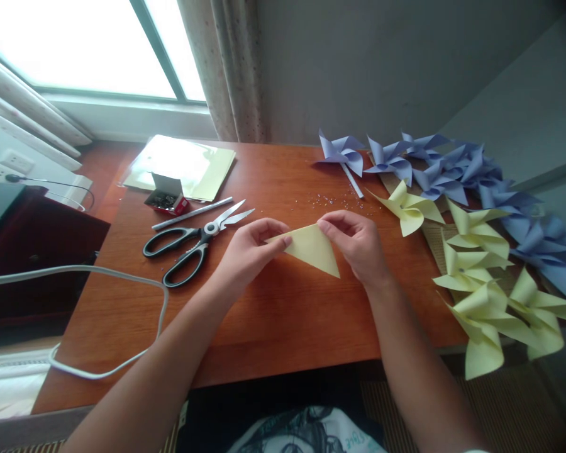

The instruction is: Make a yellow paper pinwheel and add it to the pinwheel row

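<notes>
A pale yellow paper folded into a triangle (312, 248) hangs just above the wooden table (273, 314). My left hand (249, 251) pinches its left corner, and my right hand (358, 242) pinches its top right edge. Both hands grip the same sheet near the table's middle. Black-handled scissors (193, 242) lie open to the left of my left hand.
A grey stick (192, 214) lies behind the scissors. A small open box of pins (166, 194) and a stack of yellow sheets (182, 165) sit at the back left. Finished yellow pinwheels (481, 277) and blue pinwheels (453, 170) crowd the right side. A white cable (122, 277) loops over the left edge.
</notes>
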`<state>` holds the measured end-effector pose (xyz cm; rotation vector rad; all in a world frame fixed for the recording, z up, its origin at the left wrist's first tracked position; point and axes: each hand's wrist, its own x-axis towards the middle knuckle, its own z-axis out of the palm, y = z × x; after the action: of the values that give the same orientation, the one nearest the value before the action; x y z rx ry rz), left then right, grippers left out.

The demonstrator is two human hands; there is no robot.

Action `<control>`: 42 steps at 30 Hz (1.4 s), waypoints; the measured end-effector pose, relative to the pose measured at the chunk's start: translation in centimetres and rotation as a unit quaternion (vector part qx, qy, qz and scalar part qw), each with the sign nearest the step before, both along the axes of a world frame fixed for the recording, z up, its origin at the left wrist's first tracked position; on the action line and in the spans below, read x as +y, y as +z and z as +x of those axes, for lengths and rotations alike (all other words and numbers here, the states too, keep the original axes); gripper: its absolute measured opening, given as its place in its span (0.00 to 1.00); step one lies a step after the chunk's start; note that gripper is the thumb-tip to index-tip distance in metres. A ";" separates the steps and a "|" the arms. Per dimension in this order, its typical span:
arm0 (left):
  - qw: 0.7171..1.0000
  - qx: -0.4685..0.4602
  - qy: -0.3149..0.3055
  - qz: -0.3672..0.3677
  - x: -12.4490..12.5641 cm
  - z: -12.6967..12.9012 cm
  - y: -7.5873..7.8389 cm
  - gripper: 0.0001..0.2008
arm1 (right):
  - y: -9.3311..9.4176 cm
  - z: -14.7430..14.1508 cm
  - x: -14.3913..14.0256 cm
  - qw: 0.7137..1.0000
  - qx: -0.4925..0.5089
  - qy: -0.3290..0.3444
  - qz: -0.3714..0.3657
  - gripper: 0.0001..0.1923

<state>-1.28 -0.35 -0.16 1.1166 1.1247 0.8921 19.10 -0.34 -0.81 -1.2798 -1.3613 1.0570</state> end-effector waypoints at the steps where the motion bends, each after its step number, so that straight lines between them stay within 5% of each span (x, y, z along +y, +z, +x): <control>1: 1.000 -0.014 0.021 -0.013 0.0 0.0 0.0 0.15 | -0.1 0.1 0.1 1.000 0.007 -0.015 0.004 0.10; 8: 0.998 -0.005 0.034 0.054 0.1 -0.2 0.7 0.13 | -0.5 0.2 0.5 0.997 0.039 -0.065 0.000 0.11; 11: 0.998 -0.059 0.010 0.004 0.0 -0.1 0.5 0.13 | -0.5 -0.2 0.4 0.995 0.069 -0.067 0.001 0.12; 18: 0.998 -0.065 -0.006 0.022 -0.3 0.4 0.3 0.13 | -0.3 -0.9 0.0 0.996 0.085 -0.004 -0.017 0.14; 21: 0.995 0.038 0.013 0.089 -0.5 -1.5 0.9 0.13 | -0.4 -0.7 0.2 0.995 0.096 0.007 -0.005 0.14; 27: 0.924 0.311 0.139 0.170 -1.3 -8.3 1.2 0.15 | -0.8 -0.5 0.7 0.998 0.062 -0.014 0.020 0.11; 30: 0.909 0.371 0.100 0.160 -1.5 -10.2 0.5 0.15 | -0.8 -0.5 0.7 0.998 0.050 -0.008 0.033 0.09; 33: 0.927 0.344 0.087 0.124 -1.7 -10.3 0.3 0.17 | -0.7 -0.3 0.6 0.998 0.035 -0.010 0.042 0.08; 37: 0.970 0.237 0.045 0.031 -2.5 -8.9 1.1 0.21 | -0.7 0.1 -0.1 0.998 -0.020 -0.015 0.051 0.07; 42: 0.970 0.237 -0.040 0.025 -3.3 -6.2 2.4 0.13 | -1.0 0.5 -2.8 0.988 -0.141 -0.002 0.069 0.07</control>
<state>-7.46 -3.63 2.25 1.4538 1.4368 0.6062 19.57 -3.12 -1.78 -1.3645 -1.6135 0.7836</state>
